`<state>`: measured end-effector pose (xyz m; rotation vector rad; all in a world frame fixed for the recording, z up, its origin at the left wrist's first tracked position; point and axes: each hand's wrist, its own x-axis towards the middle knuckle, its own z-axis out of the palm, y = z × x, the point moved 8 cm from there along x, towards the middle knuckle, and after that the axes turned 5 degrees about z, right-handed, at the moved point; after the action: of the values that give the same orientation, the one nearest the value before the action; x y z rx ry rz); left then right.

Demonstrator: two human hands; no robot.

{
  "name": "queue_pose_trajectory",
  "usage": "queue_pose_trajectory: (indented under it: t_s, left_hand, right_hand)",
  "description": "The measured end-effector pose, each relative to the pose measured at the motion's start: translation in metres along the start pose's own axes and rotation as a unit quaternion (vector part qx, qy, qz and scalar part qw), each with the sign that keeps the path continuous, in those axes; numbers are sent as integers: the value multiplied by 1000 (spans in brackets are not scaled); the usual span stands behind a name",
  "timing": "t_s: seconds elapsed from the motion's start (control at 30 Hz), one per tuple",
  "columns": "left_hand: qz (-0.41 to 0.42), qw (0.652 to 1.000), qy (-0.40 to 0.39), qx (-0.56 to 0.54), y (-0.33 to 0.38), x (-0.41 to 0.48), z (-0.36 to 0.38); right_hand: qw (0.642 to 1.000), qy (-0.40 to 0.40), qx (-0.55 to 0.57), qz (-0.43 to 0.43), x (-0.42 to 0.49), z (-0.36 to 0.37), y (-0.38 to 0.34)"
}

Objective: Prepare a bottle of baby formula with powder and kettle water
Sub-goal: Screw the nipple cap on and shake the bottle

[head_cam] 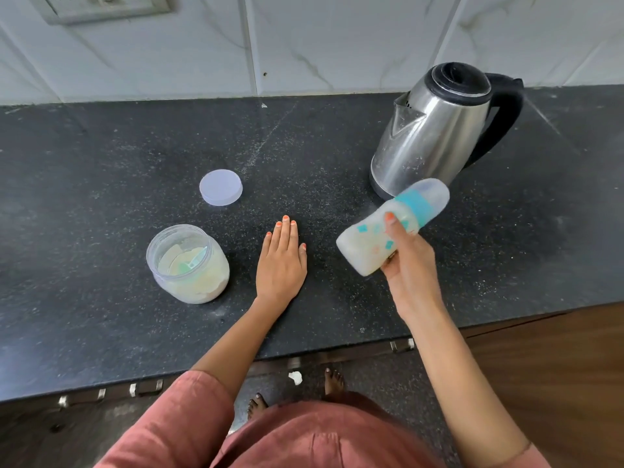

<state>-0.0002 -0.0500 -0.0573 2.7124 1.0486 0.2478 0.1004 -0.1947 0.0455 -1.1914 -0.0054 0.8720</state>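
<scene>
Baby bottle (388, 228): capped, milky, tilted, gripped by the right hand (410, 268) above the table (101, 157), near the steel kettle (435, 130). Left hand (282, 261): laid flat, fingers straight. Powder jar (187, 263): uncovered, its lid (221, 187) set apart.

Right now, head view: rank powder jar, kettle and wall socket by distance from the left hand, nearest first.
1. Powder jar: nearest, just to the left of the left hand.
2. Kettle: farther, back and to the right.
3. Wall socket: farthest, up at the back left.
</scene>
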Motion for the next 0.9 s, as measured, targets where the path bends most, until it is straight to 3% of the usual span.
queue_pose_trajectory:
  t_s: [0.13,0.2,0.33,0.4,0.5,0.57,0.7,0.83,0.9]
  left_hand:
    - [-1,1000,-2,4,-1,0,1]
    - [-1,1000,1,0,-1,0,1]
    - [1,1000,3,-2,0,0,-1]
    - [1,1000,1,1,0,0,0]
    - [0,1000,-3,4,-1,0,1]
    - [-2,1000,0,2,-1,0,0]
    - [1,1000,2,0,0,-1,-1]
    - [3,1000,-2,-1,-1,0,1]
    - [2,1000,5,-8,-1,0,0]
  right_hand:
    - [969,-92,-227,45,-19,13,25]
    - [976,-76,-203,36,-15,9,20]
    - [1000,13,25,1,0,-2,1]
    - [1000,-3,-12,4,-3,1,5]
    - [980,-71,-182,36,-16,11,19]
    - [983,-62,-173,21,-14,8,14]
    - [1000,9,-8,-13,-1,-5,-2]
    - [978,-70,-194,16,-15,11,15]
    - [973,-81,-216,15,-17,12,13]
